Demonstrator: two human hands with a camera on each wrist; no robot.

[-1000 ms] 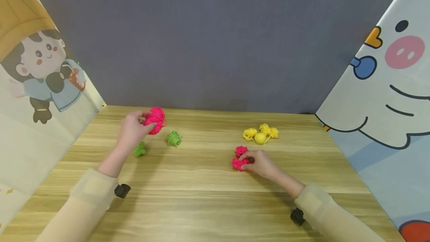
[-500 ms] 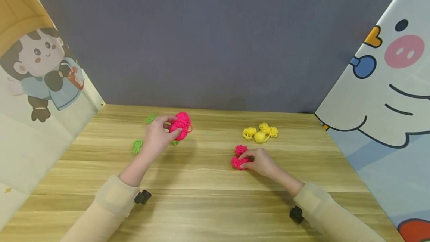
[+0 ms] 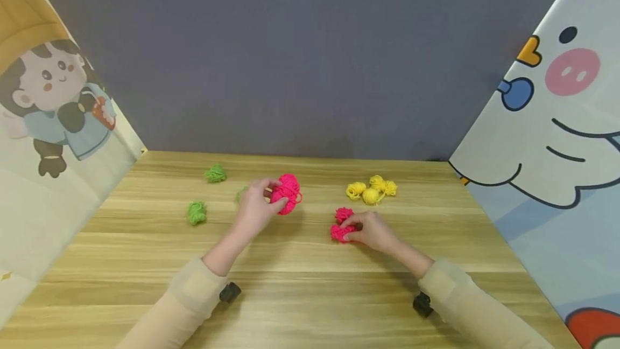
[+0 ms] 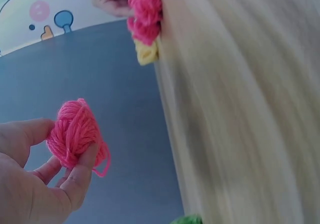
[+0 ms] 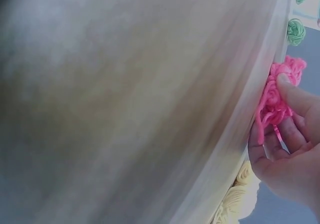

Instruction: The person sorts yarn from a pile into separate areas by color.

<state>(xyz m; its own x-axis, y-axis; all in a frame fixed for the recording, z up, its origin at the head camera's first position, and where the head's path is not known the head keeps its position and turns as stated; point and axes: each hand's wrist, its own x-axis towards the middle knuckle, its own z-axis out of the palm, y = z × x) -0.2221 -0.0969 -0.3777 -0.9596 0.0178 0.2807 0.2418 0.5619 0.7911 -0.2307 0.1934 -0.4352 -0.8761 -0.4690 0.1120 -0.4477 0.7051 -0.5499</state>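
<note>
My left hand [image 3: 256, 206] holds a pink ball of yarn [image 3: 289, 193] above the table, left of centre, pinched between thumb and fingertips. In the left wrist view a loose loop hangs from this pink yarn ball [image 4: 75, 134]. At the right of the table, my right hand [image 3: 375, 230] grips a second pink yarn ball [image 3: 339, 233] low at the tabletop. Just behind it lies another pink yarn ball [image 3: 344, 214]. The right wrist view has the thumb and fingers around the gripped pink yarn [image 5: 275, 99], a strand trailing down.
Several yellow yarn balls [image 3: 371, 196] cluster behind my right hand. Green yarn balls lie on the left: one at the back [image 3: 215, 173], one nearer [image 3: 196, 213], and one mostly hidden behind my left hand. A grey panel [image 3: 300, 69] stands along the wooden table's [image 3: 300, 300] back edge.
My left hand has carried its pink yarn ball rightward and slightly nearer, uncovering the green balls at the left. My right hand stays on its pink yarn ball.
</note>
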